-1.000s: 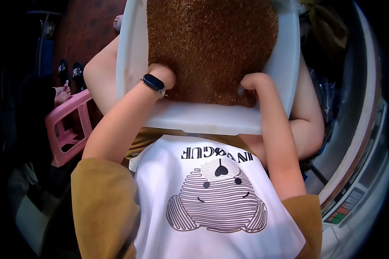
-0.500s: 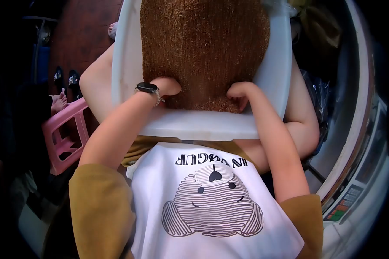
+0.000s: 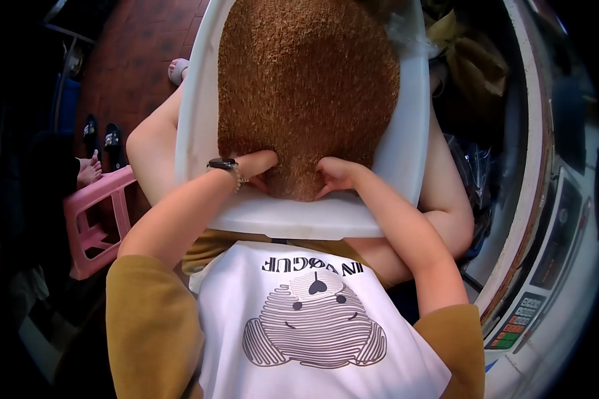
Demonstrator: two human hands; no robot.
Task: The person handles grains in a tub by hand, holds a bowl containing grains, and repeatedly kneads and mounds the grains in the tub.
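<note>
A large brown piece with a coarse, fibrous-looking surface [image 3: 306, 86] lies in a pale plastic tub [image 3: 299, 218] across my lap; its exact kind I cannot make out. Its near end narrows and bulges between my hands. My left hand [image 3: 259, 167], with a black watch and a beaded bracelet at the wrist, grips the left side of that end. On the opposite side my right hand [image 3: 337, 174] has its fingers bent over the edge and its thumb lower down. Some fingertips of both hands are hidden by the brown piece.
A pink plastic stool [image 3: 100, 223] stands at the left, close to another person's foot [image 3: 88, 169] and dark slippers [image 3: 112, 135]. Clear plastic [image 3: 412, 36] lies over the tub's far right rim. A scale-like device with coloured keys [image 3: 516, 326] is at the right.
Both hands have moved nearer each other, the right one clearly leftward, and lower in view. The brown piece's near end is now narrower and bunched. The view has also shifted slightly.
</note>
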